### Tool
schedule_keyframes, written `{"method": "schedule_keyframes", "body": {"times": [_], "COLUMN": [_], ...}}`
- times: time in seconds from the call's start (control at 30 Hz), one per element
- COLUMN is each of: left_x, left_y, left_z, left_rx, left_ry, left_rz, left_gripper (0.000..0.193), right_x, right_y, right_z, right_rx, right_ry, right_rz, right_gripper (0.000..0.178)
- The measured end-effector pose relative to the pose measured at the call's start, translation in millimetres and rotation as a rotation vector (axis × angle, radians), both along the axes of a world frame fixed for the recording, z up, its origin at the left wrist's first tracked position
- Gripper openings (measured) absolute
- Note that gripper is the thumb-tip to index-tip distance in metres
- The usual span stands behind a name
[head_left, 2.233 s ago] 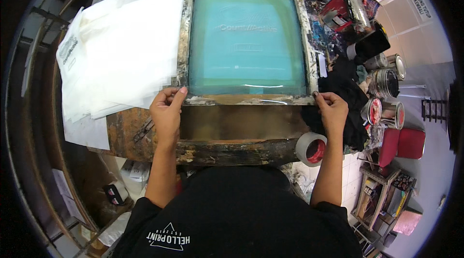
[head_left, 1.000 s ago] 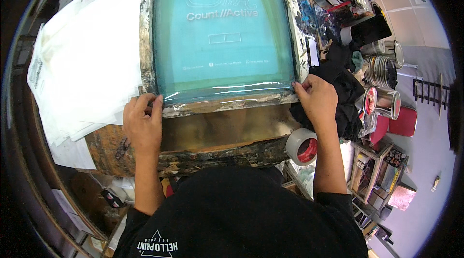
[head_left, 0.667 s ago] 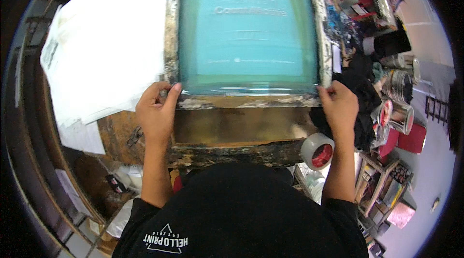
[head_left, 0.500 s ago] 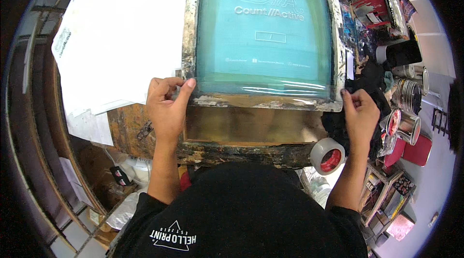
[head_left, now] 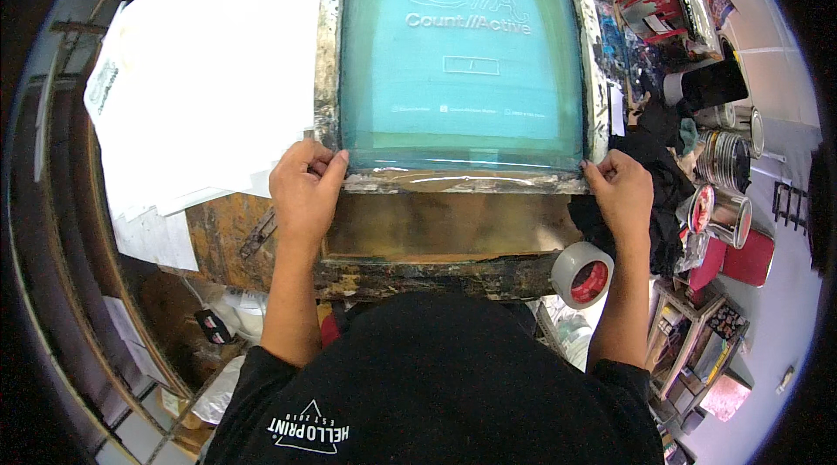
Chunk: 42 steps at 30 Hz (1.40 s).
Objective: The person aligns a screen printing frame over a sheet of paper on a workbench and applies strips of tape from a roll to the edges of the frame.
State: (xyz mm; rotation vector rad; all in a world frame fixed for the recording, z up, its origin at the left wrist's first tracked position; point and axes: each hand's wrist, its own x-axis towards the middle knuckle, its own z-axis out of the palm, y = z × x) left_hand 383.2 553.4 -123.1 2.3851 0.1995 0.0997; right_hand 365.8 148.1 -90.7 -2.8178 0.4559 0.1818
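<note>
A screen-printing frame [head_left: 329, 55] with a blue-green mesh [head_left: 462, 90] lies before me. Its worn wooden border surrounds pale outlined lettering and a small rectangle. Across the near border runs a glossy strip of clear tape [head_left: 462, 176], seen mainly by its shine. My left hand [head_left: 307, 186] pinches the strip's left end, thumb and finger closed at the frame's near left corner. At the near right corner, my right hand [head_left: 621, 190] pinches the other end. A roll of clear tape [head_left: 563, 277] with a red inner core stands at the bench edge, beside my right forearm.
White paper sheets [head_left: 200, 73] spread left of the frame. A glass-like panel [head_left: 445, 225] lies between the frame and the paint-crusted bench edge [head_left: 418, 278]. Black cloth [head_left: 649, 169], a dark cup [head_left: 719, 84] and several tins [head_left: 731, 215] crowd the right side.
My right hand has moved left and inward to the frame's near right corner. The strip has come down onto the near border. The whole view has shifted slightly.
</note>
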Motion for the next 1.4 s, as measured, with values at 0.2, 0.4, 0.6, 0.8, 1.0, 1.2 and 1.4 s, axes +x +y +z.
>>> {"method": "schedule_keyframes", "body": {"times": [0.2,0.4,0.6,0.8,1.0,1.2,1.4], "left_x": [3.9,6.3,10.5,12.8,16.2,19.1,20.1], "left_y": [-11.3,-10.1,-8.1,-5.2,-3.4,-4.3,-3.6], "left_z": [7.8,2.8,2.4,1.2,6.6,9.4,5.2], "left_rx": [0.240,0.194,0.173,0.194,0.215,0.257,0.289], "left_ry": [-0.040,-0.061,-0.082,-0.048,0.006,0.062,0.051], "left_rz": [-0.116,-0.164,-0.220,-0.237,-0.258,-0.265,-0.268], "left_gripper": [0.020,0.021,0.022,0.019,0.017,0.013,0.011], "right_x": [8.0,10.7,12.7,13.2,15.1,18.4,22.7], "right_y": [-0.3,5.3,10.5,14.4,17.5,20.2,24.5], "right_z": [-0.4,2.3,5.5,2.7,2.0,-1.2,-0.4], "right_rx": [-0.055,-0.090,-0.122,-0.165,-0.223,-0.241,-0.296], "right_ry": [0.072,0.068,0.081,0.094,0.094,0.082,0.167], "right_rz": [0.044,0.053,0.070,0.056,0.072,0.094,0.094], "right_gripper": [0.031,0.028,0.027,0.025,0.025,0.024,0.025]}}
